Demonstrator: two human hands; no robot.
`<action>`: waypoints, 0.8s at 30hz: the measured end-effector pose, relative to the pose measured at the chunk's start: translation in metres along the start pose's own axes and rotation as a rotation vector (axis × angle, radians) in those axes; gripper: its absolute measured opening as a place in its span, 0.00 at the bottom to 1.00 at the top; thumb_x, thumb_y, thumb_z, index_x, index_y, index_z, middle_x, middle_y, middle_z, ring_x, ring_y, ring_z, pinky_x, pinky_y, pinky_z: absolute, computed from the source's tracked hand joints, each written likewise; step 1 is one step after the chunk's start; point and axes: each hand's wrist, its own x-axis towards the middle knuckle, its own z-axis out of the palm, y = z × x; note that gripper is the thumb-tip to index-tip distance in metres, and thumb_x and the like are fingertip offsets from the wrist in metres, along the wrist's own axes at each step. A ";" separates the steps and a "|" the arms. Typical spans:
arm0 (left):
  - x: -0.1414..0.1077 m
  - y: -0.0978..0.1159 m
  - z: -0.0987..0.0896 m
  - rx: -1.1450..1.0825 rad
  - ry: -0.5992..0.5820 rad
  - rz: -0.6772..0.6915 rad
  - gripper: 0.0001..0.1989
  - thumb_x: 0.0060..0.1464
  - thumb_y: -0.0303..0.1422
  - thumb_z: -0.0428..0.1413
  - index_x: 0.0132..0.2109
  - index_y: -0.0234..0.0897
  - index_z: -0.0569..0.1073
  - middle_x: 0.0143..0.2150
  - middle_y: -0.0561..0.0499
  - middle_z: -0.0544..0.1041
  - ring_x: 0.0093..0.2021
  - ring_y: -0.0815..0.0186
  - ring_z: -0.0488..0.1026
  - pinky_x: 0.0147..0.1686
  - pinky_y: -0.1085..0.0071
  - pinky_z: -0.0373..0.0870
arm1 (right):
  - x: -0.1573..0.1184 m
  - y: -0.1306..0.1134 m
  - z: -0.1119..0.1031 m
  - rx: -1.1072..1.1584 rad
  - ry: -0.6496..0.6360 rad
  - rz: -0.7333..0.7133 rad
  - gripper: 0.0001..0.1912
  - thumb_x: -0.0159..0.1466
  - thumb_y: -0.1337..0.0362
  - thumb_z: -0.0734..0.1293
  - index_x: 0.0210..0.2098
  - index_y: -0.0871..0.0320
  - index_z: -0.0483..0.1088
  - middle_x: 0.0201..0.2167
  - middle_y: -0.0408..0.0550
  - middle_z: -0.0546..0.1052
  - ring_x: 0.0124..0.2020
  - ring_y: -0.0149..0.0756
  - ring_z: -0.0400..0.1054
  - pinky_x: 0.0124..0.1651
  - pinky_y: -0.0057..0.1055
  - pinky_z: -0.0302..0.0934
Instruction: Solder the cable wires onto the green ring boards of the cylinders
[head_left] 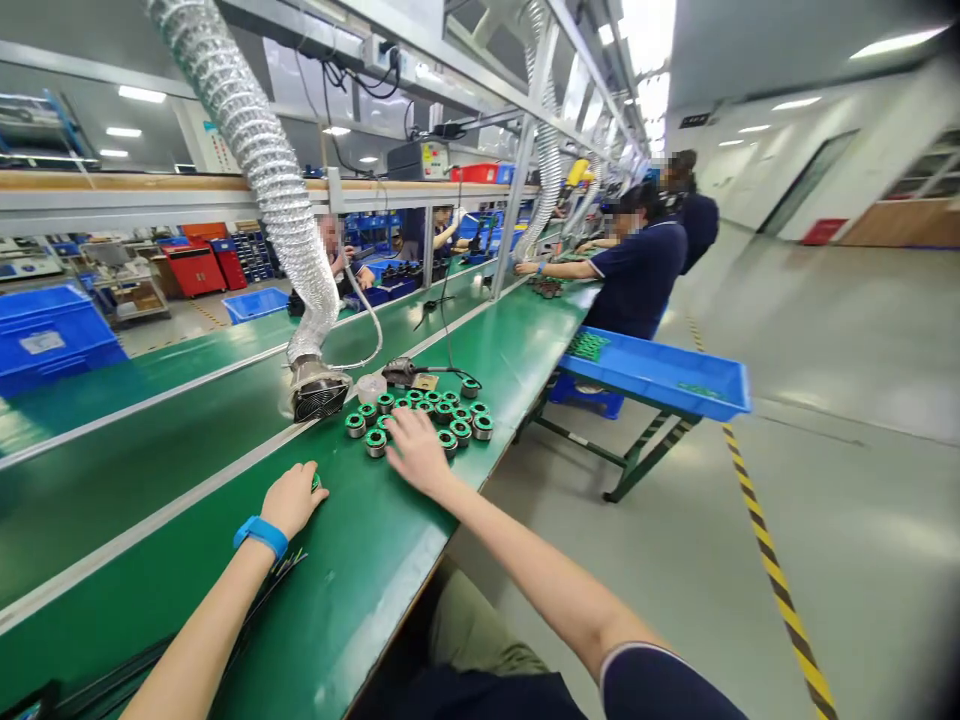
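My left hand, with a blue band at the wrist, is closed around a small green-topped round part at the table surface. The fingers cover most of it. To the right, my right hand reaches over a cluster of round metal parts with green ring tops. Its fingers are spread over the near-left side of the cluster, and I see nothing held in them. The parts stand upright close together, several of them hidden behind the hand.
A fan on a silver duct hangs left of the cluster. Behind the parts lie a clear roll and a dark corded tool. Black wires lie under my left arm. A blue tray and a co-worker are farther right.
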 end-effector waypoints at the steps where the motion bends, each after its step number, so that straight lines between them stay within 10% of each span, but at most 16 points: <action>1: 0.002 0.001 0.000 0.021 0.002 -0.009 0.21 0.66 0.38 0.53 0.60 0.30 0.70 0.54 0.33 0.77 0.54 0.46 0.77 0.49 0.58 0.71 | 0.009 -0.013 0.005 0.010 -0.031 -0.060 0.24 0.70 0.60 0.66 0.64 0.58 0.67 0.69 0.58 0.67 0.72 0.47 0.54 0.76 0.49 0.43; 6: 0.009 0.003 -0.010 0.092 -0.029 -0.020 0.13 0.63 0.38 0.56 0.49 0.34 0.75 0.50 0.36 0.80 0.50 0.48 0.79 0.45 0.60 0.71 | 0.036 -0.041 0.023 0.024 -0.129 -0.166 0.13 0.69 0.65 0.68 0.52 0.63 0.72 0.56 0.60 0.76 0.59 0.48 0.67 0.65 0.46 0.60; 12: 0.010 -0.001 -0.008 0.096 -0.035 -0.044 0.18 0.65 0.39 0.53 0.56 0.34 0.73 0.54 0.36 0.80 0.52 0.49 0.79 0.47 0.61 0.72 | 0.009 -0.004 0.006 0.075 -0.160 -0.221 0.08 0.70 0.69 0.66 0.49 0.60 0.72 0.54 0.57 0.75 0.57 0.46 0.68 0.64 0.46 0.62; 19: 0.017 0.000 0.003 0.088 0.000 -0.100 0.29 0.68 0.43 0.46 0.68 0.28 0.62 0.58 0.33 0.79 0.54 0.46 0.79 0.49 0.58 0.73 | -0.023 0.038 -0.024 0.326 -0.092 -0.064 0.15 0.64 0.77 0.65 0.48 0.60 0.74 0.58 0.61 0.75 0.66 0.51 0.63 0.73 0.62 0.47; 24: 0.034 0.034 -0.002 0.002 0.012 -0.122 0.34 0.66 0.49 0.44 0.69 0.28 0.63 0.55 0.33 0.80 0.53 0.43 0.80 0.47 0.56 0.74 | 0.010 0.035 -0.037 0.748 -0.009 0.107 0.27 0.59 0.64 0.75 0.57 0.54 0.72 0.60 0.53 0.75 0.64 0.46 0.67 0.70 0.50 0.59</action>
